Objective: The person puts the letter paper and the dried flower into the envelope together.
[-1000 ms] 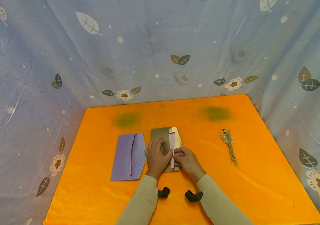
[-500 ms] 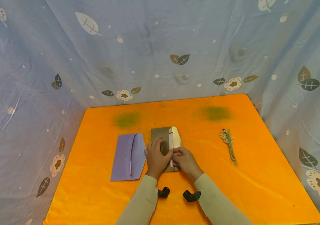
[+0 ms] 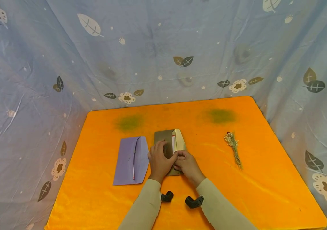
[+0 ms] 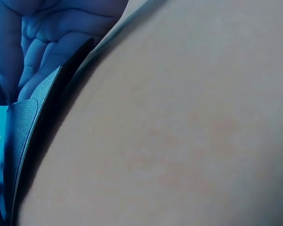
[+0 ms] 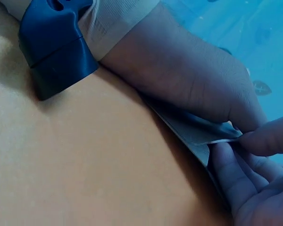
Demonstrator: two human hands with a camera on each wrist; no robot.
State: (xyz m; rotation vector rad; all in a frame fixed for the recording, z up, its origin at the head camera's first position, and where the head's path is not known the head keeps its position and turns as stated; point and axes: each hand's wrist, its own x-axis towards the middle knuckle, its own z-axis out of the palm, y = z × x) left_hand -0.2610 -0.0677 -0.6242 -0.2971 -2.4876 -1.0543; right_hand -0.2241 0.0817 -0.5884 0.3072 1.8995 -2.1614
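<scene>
A brown envelope [image 3: 163,135] with a gold inner flap [image 3: 180,140] lies at the middle of the table, its flap spread to the right. Into its mouth runs a white card [image 3: 173,144] with a red end, mostly inside. My left hand [image 3: 160,161] rests on the envelope's body, fingers slightly bent, thumb at the mouth. My right hand [image 3: 188,165] pinches the card's edge between thumb and finger; in the right wrist view a thin white edge [image 5: 222,141] shows there. The left wrist view catches the right hand's curled fingers [image 4: 42,47] beside the envelope's edge [image 4: 26,117].
To the left lies a purple envelope [image 3: 126,161], flap unfolded, with a thin white and red edge in its slit. A small bunch of dried flowers [image 3: 233,148] lies on the right. Orange cloth [image 3: 209,140] covers the table, and patterned curtains [image 3: 152,48] surround it.
The card has slid left, deeper into the brown envelope, so less of it shows. My right hand has moved slightly left with it; my left hand has stayed in place.
</scene>
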